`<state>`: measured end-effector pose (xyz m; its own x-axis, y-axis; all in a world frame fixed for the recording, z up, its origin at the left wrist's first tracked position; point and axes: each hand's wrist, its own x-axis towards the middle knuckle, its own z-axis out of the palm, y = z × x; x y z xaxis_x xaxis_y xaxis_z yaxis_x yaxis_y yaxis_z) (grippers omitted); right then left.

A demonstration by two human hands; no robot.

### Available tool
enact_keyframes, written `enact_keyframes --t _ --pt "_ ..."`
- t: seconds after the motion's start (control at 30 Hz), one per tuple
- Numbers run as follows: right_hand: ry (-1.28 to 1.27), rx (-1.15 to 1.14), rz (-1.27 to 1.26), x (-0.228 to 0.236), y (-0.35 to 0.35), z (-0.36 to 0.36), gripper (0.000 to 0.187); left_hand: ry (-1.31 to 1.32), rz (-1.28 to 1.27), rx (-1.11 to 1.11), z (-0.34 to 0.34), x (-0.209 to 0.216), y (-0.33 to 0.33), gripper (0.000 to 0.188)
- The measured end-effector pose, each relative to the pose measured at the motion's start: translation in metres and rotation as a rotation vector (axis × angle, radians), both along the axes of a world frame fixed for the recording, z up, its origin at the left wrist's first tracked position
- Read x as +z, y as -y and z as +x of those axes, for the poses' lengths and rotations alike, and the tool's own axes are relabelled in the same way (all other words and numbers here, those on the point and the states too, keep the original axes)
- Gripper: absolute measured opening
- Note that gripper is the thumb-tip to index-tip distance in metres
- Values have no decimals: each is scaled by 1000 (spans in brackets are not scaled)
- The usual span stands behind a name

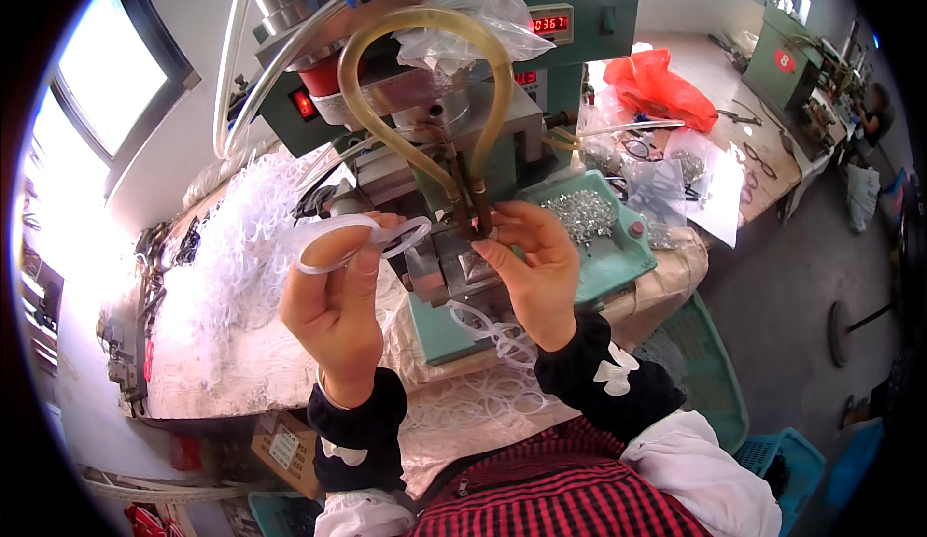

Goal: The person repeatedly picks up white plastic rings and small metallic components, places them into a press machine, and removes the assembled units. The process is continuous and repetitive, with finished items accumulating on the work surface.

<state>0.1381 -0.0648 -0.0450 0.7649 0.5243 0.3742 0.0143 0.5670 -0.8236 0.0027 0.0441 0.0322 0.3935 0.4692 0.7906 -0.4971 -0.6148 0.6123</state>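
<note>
My left hand (333, 325) pinches a translucent white eyeglass frame (333, 226) between thumb and fingers, left of the machine's work point. My right hand (543, 271) has thumb and forefinger brought together at the lower end of the machine's brown upright jaws (463, 199). Whatever sits between those fingertips is too small to make out. A looped yellowish tube (504, 69) runs into the jaws from above. Below the hands, several more pale frames (517, 344) hang near the green machine base (439, 332).
Right of the machine stands a green tray (618, 271) with small silver metal parts (584, 213). A large heap of pale frames (246, 257) covers the table's left. More frames (473, 402) lie at my lap. A red plastic bag (661, 88) and loose eyeglasses (758, 160) lie at the back right.
</note>
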Motion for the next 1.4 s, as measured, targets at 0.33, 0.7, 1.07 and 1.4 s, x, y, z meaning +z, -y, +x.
enact_keyframes --t 0.33,0.7,1.07,1.4 --pt "473 -130 -448 26 49 48 45 -252 711 -6 2 -39 20 37" --pt "878 -648 -1041 -60 92 90 14 -375 742 -20 0 -52 24 39" --pt "689 -605 -925 -74 77 104 7 -986 65 -124 -53 -119 105 88" --pt "605 -428 -715 -56 75 107 14 -829 221 650 -108 -51 -40 12"
